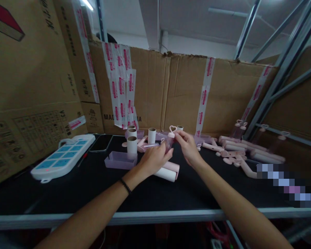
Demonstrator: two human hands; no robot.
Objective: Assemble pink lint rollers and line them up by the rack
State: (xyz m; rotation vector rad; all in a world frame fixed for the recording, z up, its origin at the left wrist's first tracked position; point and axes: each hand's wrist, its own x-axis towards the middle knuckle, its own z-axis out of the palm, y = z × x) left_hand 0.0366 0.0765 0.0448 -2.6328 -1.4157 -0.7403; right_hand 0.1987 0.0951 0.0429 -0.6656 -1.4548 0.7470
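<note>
My left hand point(155, 157) is wrapped round a clear pinkish tube point(169, 142), held upright above the table. On the tube's top sits a pale pink cap with a heart-shaped loop point(172, 129). The fingers of my right hand point(189, 148) are closed at the side of that cap, thumb and forefinger together. Just below my left hand lie a white roll point(166, 174) and a pink cylinder point(172, 167), side by side. Left of my hands, a translucent purple tray point(120, 162) stands in front of upright white paper rolls point(132, 146).
Pink handles and cylinders point(233, 147) lie piled at the right, with heart-topped tubes point(281, 140) standing behind. A white power strip point(63, 157) and a phone point(101, 143) lie at the left. Cardboard walls point(184, 93) border the black table point(93, 193).
</note>
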